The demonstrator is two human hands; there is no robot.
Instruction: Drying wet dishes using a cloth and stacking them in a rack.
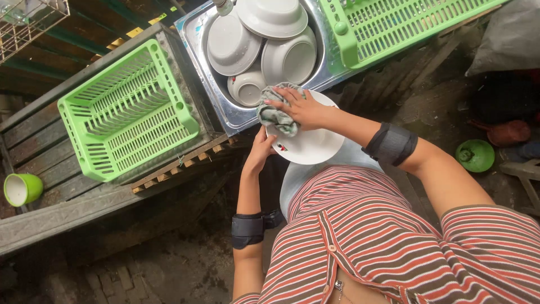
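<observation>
My left hand (pixel 260 151) grips the near-left rim of a white plate (pixel 312 143), held just in front of the steel sink (pixel 225 110). My right hand (pixel 301 107) presses a crumpled grey-green cloth (pixel 275 115) onto the plate's far-left part. Both forearms wear dark bands. Inside the sink lie several white bowls (pixel 232 45) stacked and leaning on one another.
A light green slotted plastic rack (pixel 129 112) sits left of the sink on a wooden bench. A second green rack (pixel 388 25) lies to the sink's right. A green cup (pixel 21 188) stands far left, a round green lid (pixel 475 156) on the ground at right.
</observation>
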